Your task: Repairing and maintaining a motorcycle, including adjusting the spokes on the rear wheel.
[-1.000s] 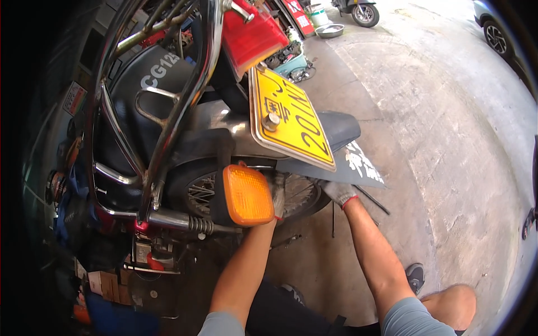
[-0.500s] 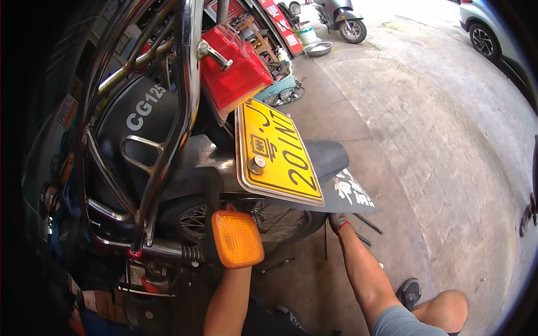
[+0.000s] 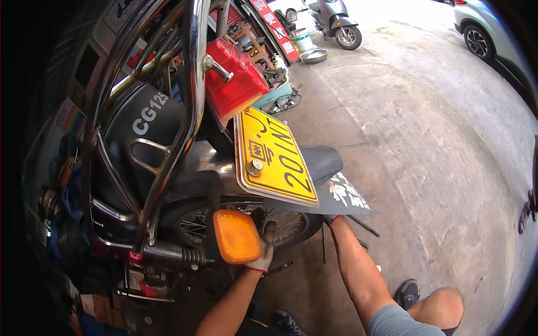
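Note:
My left hand point(image 3: 266, 249), in a grey work glove with a pale cuff, is at the near side of the motorcycle's rear wheel point(image 3: 288, 229). Its stretched thumb points up by the spokes, while the orange turn signal point(image 3: 238, 236) covers part of the hand. I see nothing held in it. My right hand point(image 3: 332, 220), gloved too, reaches under the black mudguard flap point(image 3: 347, 196) at the rear edge of the tyre. Its fingers are hidden there, so any grip is out of sight. Above the wheel sits the yellow number plate point(image 3: 274, 162).
A chrome rear rack point(image 3: 188, 112) and red tail light point(image 3: 235, 78) rise on the left. Dark rods point(image 3: 363, 225) lie on the concrete beside my right arm. Farther off stand a metal basin point(image 3: 314, 55), a grey scooter point(image 3: 336, 25) and a light-coloured car point(image 3: 485, 28).
My left hand has come out into view beside the turn signal, against the wheel. My right hand has slipped slightly farther under the flap. The view has shifted a little.

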`<state>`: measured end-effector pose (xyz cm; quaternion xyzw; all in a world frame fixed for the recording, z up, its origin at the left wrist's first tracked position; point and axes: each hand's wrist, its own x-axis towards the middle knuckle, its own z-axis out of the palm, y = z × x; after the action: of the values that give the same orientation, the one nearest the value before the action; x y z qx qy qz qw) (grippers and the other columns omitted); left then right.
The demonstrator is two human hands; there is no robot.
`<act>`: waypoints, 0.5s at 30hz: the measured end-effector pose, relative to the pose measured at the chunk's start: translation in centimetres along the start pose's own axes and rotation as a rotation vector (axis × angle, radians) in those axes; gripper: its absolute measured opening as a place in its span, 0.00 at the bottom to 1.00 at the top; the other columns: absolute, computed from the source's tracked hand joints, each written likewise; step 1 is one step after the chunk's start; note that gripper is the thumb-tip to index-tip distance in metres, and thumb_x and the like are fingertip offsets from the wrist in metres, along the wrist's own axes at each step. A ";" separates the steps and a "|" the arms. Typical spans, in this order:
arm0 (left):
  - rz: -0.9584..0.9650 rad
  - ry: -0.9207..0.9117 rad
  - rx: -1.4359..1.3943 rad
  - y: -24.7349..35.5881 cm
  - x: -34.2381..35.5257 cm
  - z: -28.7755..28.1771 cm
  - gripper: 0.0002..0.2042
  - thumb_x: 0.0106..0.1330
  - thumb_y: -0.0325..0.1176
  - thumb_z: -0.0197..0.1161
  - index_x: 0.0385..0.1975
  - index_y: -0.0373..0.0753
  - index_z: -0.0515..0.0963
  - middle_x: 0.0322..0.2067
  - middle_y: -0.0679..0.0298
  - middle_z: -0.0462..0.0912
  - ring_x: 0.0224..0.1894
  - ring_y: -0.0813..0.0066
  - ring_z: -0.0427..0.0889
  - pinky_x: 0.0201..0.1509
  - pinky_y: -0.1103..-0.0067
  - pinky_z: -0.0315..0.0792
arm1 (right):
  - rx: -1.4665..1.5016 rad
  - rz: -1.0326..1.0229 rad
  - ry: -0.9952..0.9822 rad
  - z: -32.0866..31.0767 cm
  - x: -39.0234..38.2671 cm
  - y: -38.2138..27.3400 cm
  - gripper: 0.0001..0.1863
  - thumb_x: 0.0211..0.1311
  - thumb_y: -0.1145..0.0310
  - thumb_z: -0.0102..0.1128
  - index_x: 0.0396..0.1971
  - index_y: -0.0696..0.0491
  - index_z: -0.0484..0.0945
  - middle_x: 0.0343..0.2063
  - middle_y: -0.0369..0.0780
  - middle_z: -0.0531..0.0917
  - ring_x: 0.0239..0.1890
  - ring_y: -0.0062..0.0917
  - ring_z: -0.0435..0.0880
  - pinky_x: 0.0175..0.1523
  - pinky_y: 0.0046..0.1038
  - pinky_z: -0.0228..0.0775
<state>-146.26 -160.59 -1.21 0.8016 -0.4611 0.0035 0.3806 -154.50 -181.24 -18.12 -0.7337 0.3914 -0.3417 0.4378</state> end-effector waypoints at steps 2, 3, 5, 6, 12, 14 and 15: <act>-0.072 -0.065 0.043 1.3 0.4 0.9 0.27 0.63 0.35 0.57 0.61 0.33 0.60 0.57 0.51 0.67 0.59 0.59 0.68 0.62 0.72 0.61 | -0.017 0.002 0.025 -0.4 0.0 0.2 0.23 0.68 0.59 0.41 0.57 0.56 0.66 0.60 0.45 0.66 0.62 0.34 0.61 0.67 0.30 0.49; -0.083 -0.093 0.146 1.2 0.8 1.4 0.28 0.62 0.36 0.59 0.61 0.34 0.60 0.57 0.49 0.67 0.58 0.57 0.68 0.60 0.70 0.62 | -0.010 -0.004 0.013 -0.5 -0.1 0.6 0.23 0.68 0.59 0.40 0.57 0.56 0.66 0.60 0.45 0.66 0.61 0.35 0.63 0.66 0.30 0.51; -0.095 -0.122 0.250 1.1 1.0 2.0 0.30 0.60 0.38 0.60 0.61 0.34 0.60 0.56 0.48 0.67 0.57 0.56 0.69 0.59 0.69 0.64 | -0.002 -0.008 0.000 -0.3 -0.4 1.3 0.23 0.69 0.58 0.39 0.57 0.56 0.66 0.60 0.44 0.66 0.60 0.35 0.65 0.66 0.29 0.53; -0.036 -0.090 0.288 1.5 1.3 2.5 0.30 0.59 0.39 0.62 0.59 0.34 0.61 0.56 0.48 0.68 0.57 0.55 0.69 0.58 0.68 0.65 | 0.048 -0.010 -0.001 -0.6 -0.4 1.4 0.23 0.69 0.58 0.39 0.57 0.56 0.66 0.60 0.44 0.66 0.60 0.35 0.65 0.65 0.30 0.54; -0.008 0.064 0.482 -0.1 2.1 3.9 0.30 0.54 0.44 0.65 0.52 0.31 0.65 0.52 0.47 0.70 0.55 0.54 0.69 0.56 0.67 0.66 | 0.354 -0.017 -0.026 0.2 0.1 0.6 0.23 0.69 0.58 0.39 0.57 0.56 0.66 0.60 0.44 0.67 0.59 0.35 0.66 0.65 0.30 0.55; -0.001 0.113 0.594 -3.0 2.8 3.7 0.30 0.53 0.44 0.66 0.51 0.31 0.65 0.51 0.46 0.71 0.55 0.54 0.69 0.56 0.67 0.65 | 0.461 -0.006 -0.051 -0.1 0.2 1.0 0.23 0.69 0.58 0.39 0.57 0.56 0.66 0.60 0.44 0.67 0.59 0.35 0.67 0.65 0.30 0.55; -0.039 0.053 0.395 -4.0 3.3 3.6 0.30 0.52 0.45 0.66 0.49 0.30 0.66 0.49 0.45 0.72 0.54 0.53 0.70 0.55 0.67 0.67 | 0.508 0.010 -0.059 -1.0 -0.3 1.5 0.23 0.69 0.58 0.39 0.57 0.56 0.65 0.60 0.44 0.67 0.59 0.35 0.67 0.65 0.30 0.55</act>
<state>-142.60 -164.08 -5.04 0.8691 -0.4256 0.1076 0.2278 -155.91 -181.82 -19.19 -0.6080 0.2837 -0.4053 0.6210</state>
